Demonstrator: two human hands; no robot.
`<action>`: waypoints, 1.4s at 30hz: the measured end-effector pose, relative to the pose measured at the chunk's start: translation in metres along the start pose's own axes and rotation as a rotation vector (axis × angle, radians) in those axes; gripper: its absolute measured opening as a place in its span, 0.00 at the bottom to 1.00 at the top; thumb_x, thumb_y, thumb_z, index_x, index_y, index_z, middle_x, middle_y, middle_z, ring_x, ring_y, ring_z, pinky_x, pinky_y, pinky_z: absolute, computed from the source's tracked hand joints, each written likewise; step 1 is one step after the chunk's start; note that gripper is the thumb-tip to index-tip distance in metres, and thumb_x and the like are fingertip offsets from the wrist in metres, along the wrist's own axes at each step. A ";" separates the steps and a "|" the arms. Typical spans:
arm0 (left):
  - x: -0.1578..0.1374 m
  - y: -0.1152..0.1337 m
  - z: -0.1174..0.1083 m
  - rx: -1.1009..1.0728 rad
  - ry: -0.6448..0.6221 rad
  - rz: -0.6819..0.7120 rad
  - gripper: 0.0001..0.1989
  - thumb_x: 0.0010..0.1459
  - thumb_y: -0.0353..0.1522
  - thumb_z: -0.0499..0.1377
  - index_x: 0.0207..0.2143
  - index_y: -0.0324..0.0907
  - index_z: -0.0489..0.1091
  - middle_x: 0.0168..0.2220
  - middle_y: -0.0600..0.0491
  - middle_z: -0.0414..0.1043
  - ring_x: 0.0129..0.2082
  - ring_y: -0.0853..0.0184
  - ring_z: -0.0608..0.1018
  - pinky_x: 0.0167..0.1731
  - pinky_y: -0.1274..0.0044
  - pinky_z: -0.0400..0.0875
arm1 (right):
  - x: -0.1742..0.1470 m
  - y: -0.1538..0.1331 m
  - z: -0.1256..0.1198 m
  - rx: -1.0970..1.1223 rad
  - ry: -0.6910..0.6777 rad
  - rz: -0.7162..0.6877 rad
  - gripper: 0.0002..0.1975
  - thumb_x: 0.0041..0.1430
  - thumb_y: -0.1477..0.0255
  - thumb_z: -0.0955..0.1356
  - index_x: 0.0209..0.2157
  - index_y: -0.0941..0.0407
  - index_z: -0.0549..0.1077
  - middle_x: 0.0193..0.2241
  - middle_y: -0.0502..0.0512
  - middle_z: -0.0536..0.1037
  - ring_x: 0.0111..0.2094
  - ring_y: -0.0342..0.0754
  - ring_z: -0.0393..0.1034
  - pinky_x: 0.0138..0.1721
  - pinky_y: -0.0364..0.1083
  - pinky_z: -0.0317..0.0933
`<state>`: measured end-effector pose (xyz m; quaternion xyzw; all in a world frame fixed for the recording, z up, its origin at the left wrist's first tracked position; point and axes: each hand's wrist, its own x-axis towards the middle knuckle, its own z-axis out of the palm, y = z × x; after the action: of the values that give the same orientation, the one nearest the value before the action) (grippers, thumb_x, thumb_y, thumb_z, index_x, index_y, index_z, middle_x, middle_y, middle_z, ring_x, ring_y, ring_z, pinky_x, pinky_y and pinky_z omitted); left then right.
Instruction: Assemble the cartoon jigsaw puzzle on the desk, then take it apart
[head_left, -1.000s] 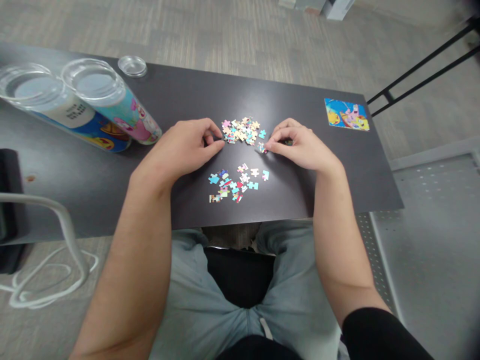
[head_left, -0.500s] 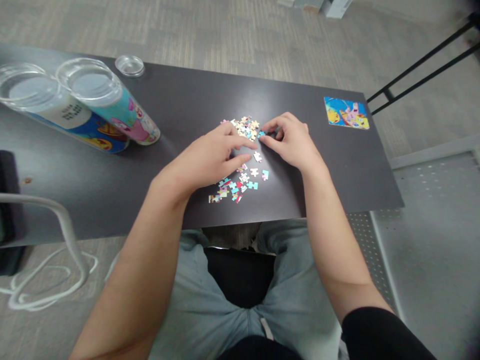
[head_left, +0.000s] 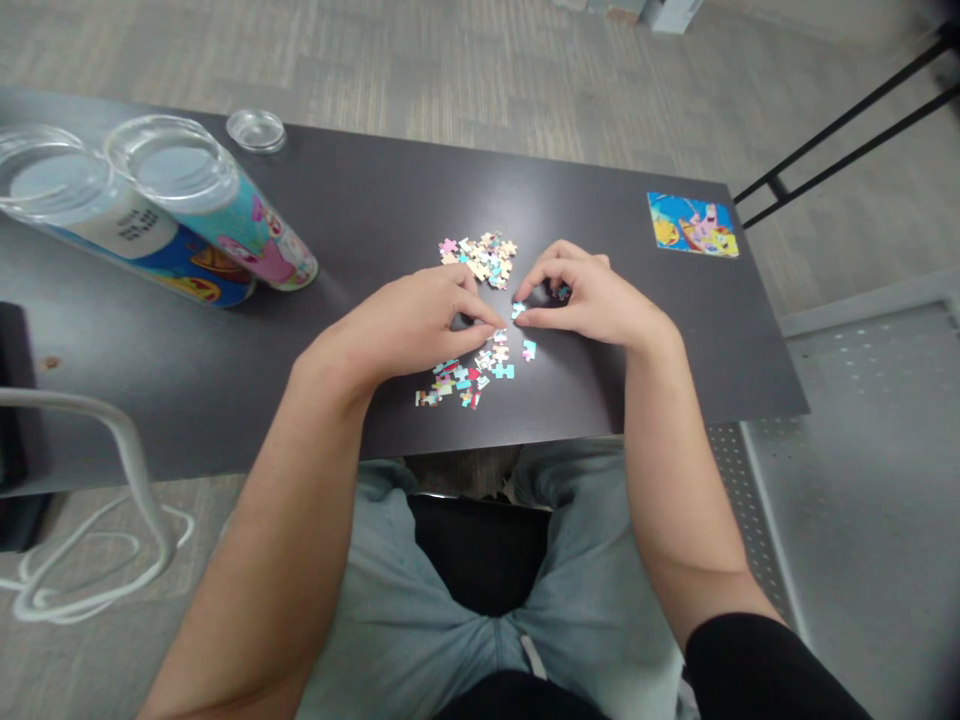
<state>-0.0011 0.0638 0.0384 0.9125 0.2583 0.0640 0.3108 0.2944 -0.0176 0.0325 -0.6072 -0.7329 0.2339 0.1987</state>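
Note:
My left hand (head_left: 420, 318) reaches in low over the table, thumb and index finger pinched together at a small pale puzzle piece (head_left: 500, 336). Facing it, my right hand (head_left: 589, 295) has its thumb and fingertips closed on a light-blue and white puzzle piece (head_left: 517, 310). Under the curled fingers of that hand a dark bluish piece (head_left: 562, 292) partly shows. Beyond my hands lies a heap of loose puzzle pieces (head_left: 487, 258). Nearer to me, several pieces are spread out, among them a blue one (head_left: 504, 371) and a blue and pink one (head_left: 529, 351).
A colourful picture card (head_left: 694, 226) lies at the right end of the dark table (head_left: 585, 400). Two printed tubes with clear rims, a pink and blue one (head_left: 259, 235) and a dark-blue one (head_left: 172, 255), stand at left. Behind them is a clear lid (head_left: 256, 131). A white cable (head_left: 127, 450) hangs front left.
My right hand has come nearer to me, from the heap's edge to a piece below it. The left thumb and index finger have closed together at a piece.

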 end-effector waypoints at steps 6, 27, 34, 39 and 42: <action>0.000 -0.007 -0.003 -0.030 0.163 -0.080 0.14 0.72 0.42 0.67 0.50 0.51 0.92 0.41 0.52 0.86 0.41 0.59 0.82 0.45 0.65 0.74 | 0.003 -0.009 0.004 0.040 -0.026 -0.043 0.15 0.65 0.60 0.90 0.48 0.45 0.92 0.52 0.55 0.86 0.52 0.62 0.80 0.69 0.65 0.67; 0.001 -0.011 -0.001 0.027 0.251 -0.181 0.16 0.70 0.45 0.70 0.54 0.51 0.89 0.45 0.53 0.87 0.41 0.59 0.82 0.44 0.64 0.71 | 0.021 -0.011 0.034 -0.007 0.162 -0.005 0.09 0.75 0.66 0.81 0.54 0.47 0.88 0.54 0.58 0.85 0.48 0.59 0.79 0.55 0.58 0.75; 0.008 -0.007 0.012 0.057 0.328 -0.207 0.13 0.68 0.41 0.75 0.52 0.52 0.86 0.50 0.52 0.86 0.48 0.56 0.83 0.50 0.63 0.74 | 0.019 -0.011 0.029 0.010 0.117 -0.032 0.10 0.75 0.67 0.81 0.55 0.46 0.89 0.54 0.56 0.86 0.44 0.57 0.77 0.54 0.57 0.74; 0.007 -0.003 0.008 0.062 0.297 -0.214 0.09 0.71 0.39 0.72 0.51 0.51 0.86 0.51 0.50 0.86 0.49 0.55 0.83 0.50 0.62 0.74 | 0.018 -0.007 0.024 0.049 0.134 -0.014 0.13 0.73 0.70 0.80 0.56 0.47 0.88 0.51 0.55 0.87 0.40 0.55 0.75 0.52 0.56 0.74; 0.006 -0.004 0.006 0.046 0.307 -0.210 0.08 0.71 0.39 0.71 0.49 0.50 0.85 0.53 0.49 0.87 0.50 0.54 0.84 0.52 0.61 0.75 | 0.017 -0.006 0.023 0.035 0.166 0.011 0.14 0.72 0.70 0.79 0.57 0.48 0.88 0.52 0.56 0.87 0.40 0.55 0.74 0.52 0.57 0.75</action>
<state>0.0038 0.0664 0.0308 0.8669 0.3979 0.1637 0.2517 0.2734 -0.0039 0.0169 -0.6251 -0.7063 0.1966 0.2679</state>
